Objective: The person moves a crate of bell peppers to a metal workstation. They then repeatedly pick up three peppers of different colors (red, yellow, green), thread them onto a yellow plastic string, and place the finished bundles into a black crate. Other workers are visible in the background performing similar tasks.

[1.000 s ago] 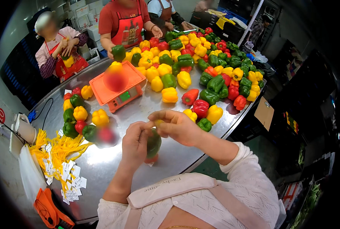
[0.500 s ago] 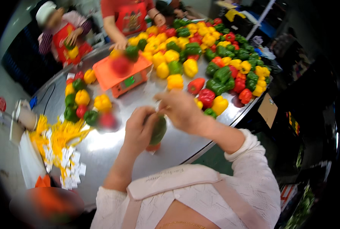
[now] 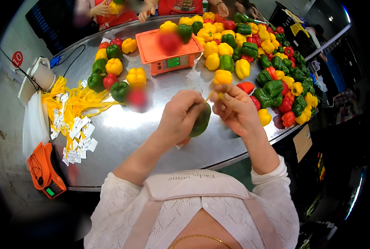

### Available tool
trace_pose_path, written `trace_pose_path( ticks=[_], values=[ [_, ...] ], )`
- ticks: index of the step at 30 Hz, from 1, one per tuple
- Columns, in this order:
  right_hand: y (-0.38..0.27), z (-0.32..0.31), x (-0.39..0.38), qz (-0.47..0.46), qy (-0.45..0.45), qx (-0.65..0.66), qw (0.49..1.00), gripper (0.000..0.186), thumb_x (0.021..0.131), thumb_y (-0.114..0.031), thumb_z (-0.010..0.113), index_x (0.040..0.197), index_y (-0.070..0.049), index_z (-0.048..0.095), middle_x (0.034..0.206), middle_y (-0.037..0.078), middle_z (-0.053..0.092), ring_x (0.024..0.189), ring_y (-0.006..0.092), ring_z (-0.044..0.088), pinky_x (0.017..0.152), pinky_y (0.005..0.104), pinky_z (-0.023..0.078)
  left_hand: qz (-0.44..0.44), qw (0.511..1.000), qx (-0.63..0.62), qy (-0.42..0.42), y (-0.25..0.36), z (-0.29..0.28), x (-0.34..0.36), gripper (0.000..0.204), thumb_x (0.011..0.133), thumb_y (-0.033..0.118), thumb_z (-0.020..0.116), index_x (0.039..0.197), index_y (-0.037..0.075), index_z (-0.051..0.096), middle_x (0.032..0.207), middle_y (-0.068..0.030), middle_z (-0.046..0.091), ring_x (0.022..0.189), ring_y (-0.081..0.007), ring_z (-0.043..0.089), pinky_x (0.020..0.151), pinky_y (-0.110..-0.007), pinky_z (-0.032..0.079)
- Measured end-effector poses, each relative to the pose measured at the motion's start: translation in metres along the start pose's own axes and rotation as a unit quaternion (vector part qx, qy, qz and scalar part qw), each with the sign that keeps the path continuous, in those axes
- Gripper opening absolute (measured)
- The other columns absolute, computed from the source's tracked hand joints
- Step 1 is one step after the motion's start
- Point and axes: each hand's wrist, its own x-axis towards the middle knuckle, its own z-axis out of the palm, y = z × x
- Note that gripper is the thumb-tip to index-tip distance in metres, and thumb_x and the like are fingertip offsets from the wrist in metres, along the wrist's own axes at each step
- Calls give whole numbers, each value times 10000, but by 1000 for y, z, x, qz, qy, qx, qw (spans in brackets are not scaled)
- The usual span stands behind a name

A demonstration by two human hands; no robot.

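My left hand (image 3: 181, 116) is closed at the top of a green bell pepper (image 3: 201, 122), which hangs over the near part of the table. Below the pepper, an orange-red patch and a bit of white label show partly behind my left hand. A thin yellow strand (image 3: 210, 98) runs from the top of the pepper to my right hand (image 3: 237, 108), whose thumb and fingers pinch it. Whether a net wraps the pepper is hard to make out.
Yellow net strips (image 3: 79, 101) with white labels lie at the left, near an orange scale (image 3: 48, 174). Another orange scale (image 3: 168, 56) holds peppers. A mixed pile of bell peppers (image 3: 251, 45) covers the right. Two co-workers in red aprons (image 3: 181, 6) stand at the far side.
My view has shifted, so the table sits higher and farther right. My right hand has drawn away from the left, with the yellow strand now stretched between them.
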Motion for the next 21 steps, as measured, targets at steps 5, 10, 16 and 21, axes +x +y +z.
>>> trace_pose_path(
  ticks=[5,10,16,21],
  values=[
    [19,1,15,-384,-22,-561,733,294,812,72,595,1097,0,615,936,67,654,839,198,618,706,343,512,-18,1000,-3,8,1,1,4,79,894,9,621,972,-2,622,965,-92,642,880,-197,610,782,-290,496],
    [5,6,19,-437,-53,-717,541,330,705,68,641,1023,-16,615,812,89,608,780,277,601,658,359,496,-22,1000,12,-1,-2,-4,4,99,874,18,641,967,3,611,946,-89,624,865,-193,600,786,-288,491],
    [-2,9,13,-87,4,-429,899,115,903,-55,617,1011,-16,611,751,14,577,655,110,511,587,273,425,-16,1000,-12,-18,10,-6,6,131,801,4,666,916,10,601,903,-106,616,854,-266,586,764,-345,483],
    [-1,-4,15,42,-31,-115,992,155,937,-90,599,1063,0,613,815,-23,590,672,37,453,582,198,365,-11,1000,-20,-16,-4,-5,3,134,833,-32,666,953,0,617,999,-86,631,891,-182,609,789,-282,504]
  ],
)
